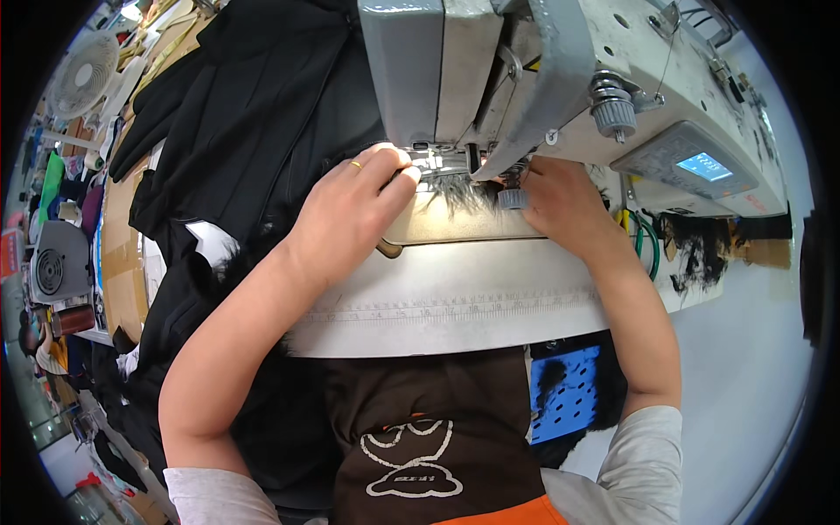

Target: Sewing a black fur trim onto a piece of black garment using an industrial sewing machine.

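A grey-and-white sewing machine (pixel 402 61) stands in front of me, its needle area lit. Black garment fabric (pixel 254 122) spreads to the left and reaches the presser foot. Dark fur fibres (pixel 455 191) stick out below the foot, over a shiny metal plate (pixel 464 226). My left hand (pixel 350 210), with a ring on one finger, is closed, fingertips pinching the black fabric edge just left of the foot. On the other side, my right hand (pixel 567 208) curls close to the needle area behind a small knurled knob (pixel 513 199). Its fingertips and whatever they hold are hidden.
A white bed edge with a printed ruler (pixel 455 311) runs in front of me. Green-handled scissors (pixel 647 241) and black fur scraps (pixel 700 258) lie to the right, below a lit control panel (pixel 700 166). A blue perforated panel (pixel 564 394) shows below. Far left are fans (pixel 83 74) and clutter.
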Tool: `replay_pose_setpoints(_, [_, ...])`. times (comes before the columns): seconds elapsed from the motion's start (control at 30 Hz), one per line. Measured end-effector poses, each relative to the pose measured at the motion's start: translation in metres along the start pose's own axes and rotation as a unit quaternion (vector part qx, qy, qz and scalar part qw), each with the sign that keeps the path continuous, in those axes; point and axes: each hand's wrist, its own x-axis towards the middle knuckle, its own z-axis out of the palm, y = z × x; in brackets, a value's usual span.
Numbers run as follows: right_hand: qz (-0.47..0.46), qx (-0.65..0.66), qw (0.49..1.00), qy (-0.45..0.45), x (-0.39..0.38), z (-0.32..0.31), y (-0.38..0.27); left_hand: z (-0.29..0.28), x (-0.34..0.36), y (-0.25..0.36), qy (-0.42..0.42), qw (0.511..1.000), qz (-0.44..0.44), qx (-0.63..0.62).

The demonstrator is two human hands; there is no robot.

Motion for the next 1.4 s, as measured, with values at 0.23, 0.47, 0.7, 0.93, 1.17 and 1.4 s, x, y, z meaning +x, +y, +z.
replay_pose_setpoints(0.23, [-0.003, 0.027, 0.999, 0.035, 0.0, 0.005, 0.006, 0.009, 0.001, -0.007, 0.017, 0.999, 0.019, 0.024])
replay_pose_setpoints(0.47, [0.027, 0.002, 0.999, 0.024, -0.004, 0.009, 0.009, 0.011, 0.004, -0.011, 0.013, 0.999, 0.037, 0.034])
replay_pose_setpoints(0.7, [0.043, -0.019, 0.998, 0.029, -0.007, 0.014, 0.011, 0.012, 0.006, -0.013, 0.002, 0.997, 0.05, 0.053])
replay_pose_setpoints(0.93, [0.066, -0.019, 0.997, 0.039, -0.007, 0.016, 0.011, 0.013, 0.007, -0.012, -0.003, 0.997, 0.046, 0.067])
replay_pose_setpoints(1.17, [0.083, -0.014, 0.996, 0.021, -0.009, 0.017, 0.01, 0.015, 0.008, -0.013, 0.002, 0.997, 0.039, 0.062])
replay_pose_setpoints(1.4, [0.052, -0.062, 0.997, -0.007, -0.002, 0.009, 0.004, 0.015, 0.006, -0.014, 0.031, 0.999, 0.018, 0.018])
